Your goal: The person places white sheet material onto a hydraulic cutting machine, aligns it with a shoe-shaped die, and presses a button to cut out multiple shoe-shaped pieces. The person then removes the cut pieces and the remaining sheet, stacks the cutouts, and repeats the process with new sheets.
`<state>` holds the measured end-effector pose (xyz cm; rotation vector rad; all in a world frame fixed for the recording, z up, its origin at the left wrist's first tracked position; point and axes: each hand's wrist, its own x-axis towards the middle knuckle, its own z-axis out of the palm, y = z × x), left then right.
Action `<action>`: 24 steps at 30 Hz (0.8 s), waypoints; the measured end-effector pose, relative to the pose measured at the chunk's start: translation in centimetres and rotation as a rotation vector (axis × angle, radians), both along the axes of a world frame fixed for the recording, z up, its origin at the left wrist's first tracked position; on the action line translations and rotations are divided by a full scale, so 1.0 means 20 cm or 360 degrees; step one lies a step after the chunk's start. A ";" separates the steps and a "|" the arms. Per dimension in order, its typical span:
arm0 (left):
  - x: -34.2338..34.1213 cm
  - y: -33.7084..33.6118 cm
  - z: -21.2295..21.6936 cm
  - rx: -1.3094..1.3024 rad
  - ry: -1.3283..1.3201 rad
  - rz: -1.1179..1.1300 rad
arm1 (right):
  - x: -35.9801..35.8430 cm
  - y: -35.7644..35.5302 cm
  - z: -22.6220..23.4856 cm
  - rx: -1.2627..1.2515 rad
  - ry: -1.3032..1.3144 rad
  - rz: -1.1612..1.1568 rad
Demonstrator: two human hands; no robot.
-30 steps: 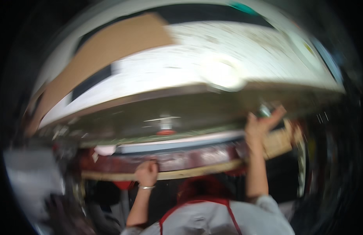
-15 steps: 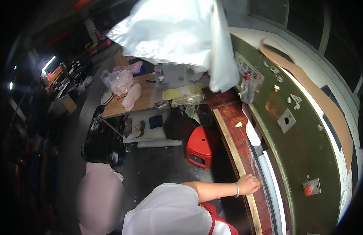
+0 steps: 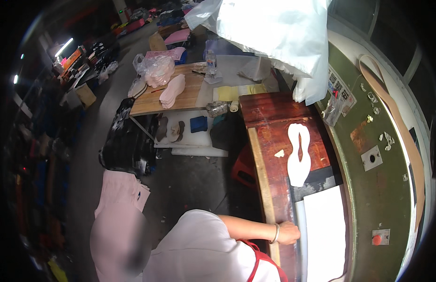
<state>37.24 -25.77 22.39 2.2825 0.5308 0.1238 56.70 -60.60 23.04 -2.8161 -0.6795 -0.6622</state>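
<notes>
My left hand (image 3: 288, 233), with a bracelet at its wrist, rests on the red-brown wooden table (image 3: 281, 188) beside its pale front strip. Its fingers look curled; anything within them is hidden. Just right of the hand a grey-white bar (image 3: 300, 235) runs along a white sheet (image 3: 324, 230). Farther along the table lies a white sole-shaped piece (image 3: 297, 176) with a slit in its middle, and a small cream scrap (image 3: 279, 153) is near it. My right hand is out of view.
A green machine (image 3: 368, 197) with a red button (image 3: 377, 240) borders the table's right. Clear plastic sheeting (image 3: 274, 33) hangs above. Pink sole-shaped pieces (image 3: 173, 89) lie on a wooden bench (image 3: 189, 87). A pink stack (image 3: 119, 192) stands lower left; a red stool (image 3: 243, 167) shows partly.
The view has swung, so more of the white sheet and the sole-shaped piece shows. The red stool is now mostly hidden by the table. My left hand stays on the table.
</notes>
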 end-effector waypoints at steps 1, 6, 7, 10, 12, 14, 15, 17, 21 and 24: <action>0.01 -0.01 0.03 -0.0020 -0.0049 -0.0003 | -0.02 0.00 -0.01 0.0084 0.0077 -0.0014; 0.12 -0.13 0.04 0.0190 -0.0452 0.0069 | -0.13 -0.06 0.02 0.0362 0.0349 -0.0059; 0.13 -0.16 0.03 0.0249 -0.0482 -0.0016 | -0.14 -0.08 0.04 0.0424 0.0395 -0.0084; 0.13 -0.25 0.00 0.0206 -0.0250 -0.0456 | -0.14 -0.22 0.10 0.0713 0.0599 -0.0247; 0.07 -0.31 0.00 0.0381 -0.0063 -0.0536 | -0.15 -0.35 0.12 0.1227 0.1114 -0.0688; -0.01 -0.36 0.02 0.0462 0.0030 -0.0559 | -0.20 -0.47 0.08 0.0956 0.0869 -0.0570; -0.06 -0.38 0.01 0.0471 0.0062 -0.0544 | -0.23 -0.53 0.05 0.0736 0.0692 -0.0477; -0.15 -0.44 -0.01 0.0501 0.0119 -0.0526 | -0.28 -0.68 0.01 0.0485 0.0506 -0.0402; -0.27 -0.54 -0.06 0.0695 0.0247 -0.0503 | -0.43 -1.05 -0.06 0.0070 0.0341 -0.0476; -0.27 -0.56 -0.03 0.0800 0.0304 -0.0527 | -0.54 -1.14 -0.15 0.0025 0.0397 -0.0764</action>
